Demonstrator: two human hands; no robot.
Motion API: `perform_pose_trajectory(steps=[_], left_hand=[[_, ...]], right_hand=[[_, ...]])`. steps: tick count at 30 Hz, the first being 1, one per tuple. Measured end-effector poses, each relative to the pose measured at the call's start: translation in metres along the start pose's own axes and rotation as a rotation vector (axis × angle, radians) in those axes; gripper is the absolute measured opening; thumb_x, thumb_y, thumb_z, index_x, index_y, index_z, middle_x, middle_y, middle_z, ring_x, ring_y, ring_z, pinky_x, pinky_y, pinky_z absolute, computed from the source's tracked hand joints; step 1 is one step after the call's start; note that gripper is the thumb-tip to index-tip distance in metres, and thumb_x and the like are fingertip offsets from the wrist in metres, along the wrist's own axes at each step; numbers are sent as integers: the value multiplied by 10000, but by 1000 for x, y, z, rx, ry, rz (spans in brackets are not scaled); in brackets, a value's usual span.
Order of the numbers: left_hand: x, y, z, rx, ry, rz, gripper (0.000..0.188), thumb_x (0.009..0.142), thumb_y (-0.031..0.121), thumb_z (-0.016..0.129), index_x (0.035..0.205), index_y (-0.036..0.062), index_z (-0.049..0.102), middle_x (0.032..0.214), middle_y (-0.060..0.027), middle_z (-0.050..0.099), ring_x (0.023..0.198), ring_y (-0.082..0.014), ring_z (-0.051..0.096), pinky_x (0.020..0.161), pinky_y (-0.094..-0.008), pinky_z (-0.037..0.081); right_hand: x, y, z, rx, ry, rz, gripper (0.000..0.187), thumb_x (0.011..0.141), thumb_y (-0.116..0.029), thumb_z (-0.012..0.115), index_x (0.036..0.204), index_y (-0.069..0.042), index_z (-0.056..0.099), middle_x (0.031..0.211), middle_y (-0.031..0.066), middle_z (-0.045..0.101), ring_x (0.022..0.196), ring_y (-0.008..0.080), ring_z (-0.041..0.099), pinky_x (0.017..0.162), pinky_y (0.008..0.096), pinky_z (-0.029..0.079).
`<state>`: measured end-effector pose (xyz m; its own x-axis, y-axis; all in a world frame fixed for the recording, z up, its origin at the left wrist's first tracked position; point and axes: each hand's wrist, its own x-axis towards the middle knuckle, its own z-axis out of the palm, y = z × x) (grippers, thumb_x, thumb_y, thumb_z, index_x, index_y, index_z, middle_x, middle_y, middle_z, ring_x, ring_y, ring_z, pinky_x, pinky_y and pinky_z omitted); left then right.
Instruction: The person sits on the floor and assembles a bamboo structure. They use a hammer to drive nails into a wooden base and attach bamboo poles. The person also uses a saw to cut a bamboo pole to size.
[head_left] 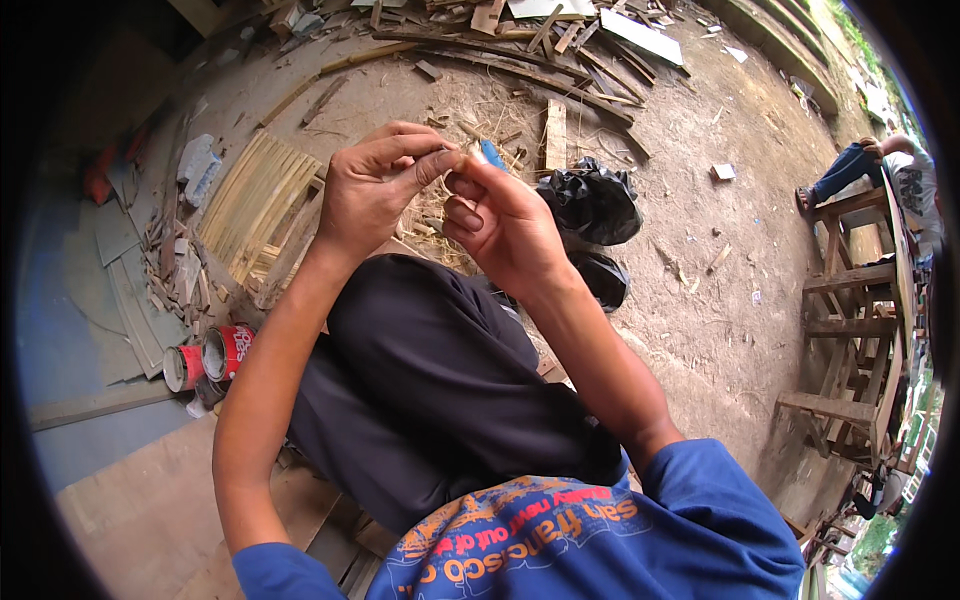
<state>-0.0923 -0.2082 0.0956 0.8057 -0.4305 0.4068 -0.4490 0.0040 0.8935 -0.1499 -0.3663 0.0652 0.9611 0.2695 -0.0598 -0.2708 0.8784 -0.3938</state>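
Blue piece [491, 155], right at the right hand's fingertips, over the littered floor, and I can't tell whether it's gripped or lying behind them! That floor [720, 330] is brown and dusty, strewn with chips. Up top, a heap of wood strips [520, 60] sprawls across; to the left, a slatted wooden panel [262, 190] lies near two red cans [227, 352]. Black plastic bags [597, 203] slump just beyond the right hand, and over at far right a co-worker [910, 180] is beside a wooden frame [850, 325].

Now the hands, both raised above dark trousers [430, 370]! Left hand [385, 185] bends inward, thumb and forefinger together; right hand [505, 215] meets it tip to tip, its fingers drawn together too, other fingers curled. Whatever sits between those tips is too hidden to tell.
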Motion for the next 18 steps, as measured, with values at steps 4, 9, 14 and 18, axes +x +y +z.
perform_pose_trajectory(steps=[4, 9, 14, 18], left_hand=[[-8, 7, -18, 254, 7, -104, 116, 907, 90, 690, 993, 15, 707, 965, -10, 675, 861, -68, 610, 735, -230, 486], [-16, 1, -38, 351, 7, -158, 132, 928, 85, 648, 1024, 10, 698, 931, -24, 706, 813, -62, 618, 730, -209, 484], [-35, 18, -75, 284, 132, -183, 153, 936, 85, 632, 1052, 17, 707, 905, -33, 702, 819, -59, 628, 753, -210, 503], [-29, 15, -90, 268, 172, -113, 163, 942, 104, 630, 1055, 19, 710, 871, -25, 696, 771, -54, 611, 699, -202, 490]], right_hand=[[27, 8, -111, -408, 284, -263, 342, 987, -310, 592, 1133, -1, 575, 870, 37, 615, 702, 97, 590, 607, 235, 475], [-68, 58, -362, -2135, 704, 68, 388, 840, -285, 651, 1080, -5, 530, 1046, 261, 574, 972, 454, 597, 822, 549, 481], [-125, 95, -390, -2314, 841, 328, 459, 843, -293, 684, 1169, -64, 456, 1125, 183, 538, 1069, 387, 559, 853, 541, 440], [-154, 64, -447, -2196, 801, 343, 330, 864, -286, 639, 1045, -43, 507, 1049, 221, 591, 952, 449, 622, 786, 563, 494]])
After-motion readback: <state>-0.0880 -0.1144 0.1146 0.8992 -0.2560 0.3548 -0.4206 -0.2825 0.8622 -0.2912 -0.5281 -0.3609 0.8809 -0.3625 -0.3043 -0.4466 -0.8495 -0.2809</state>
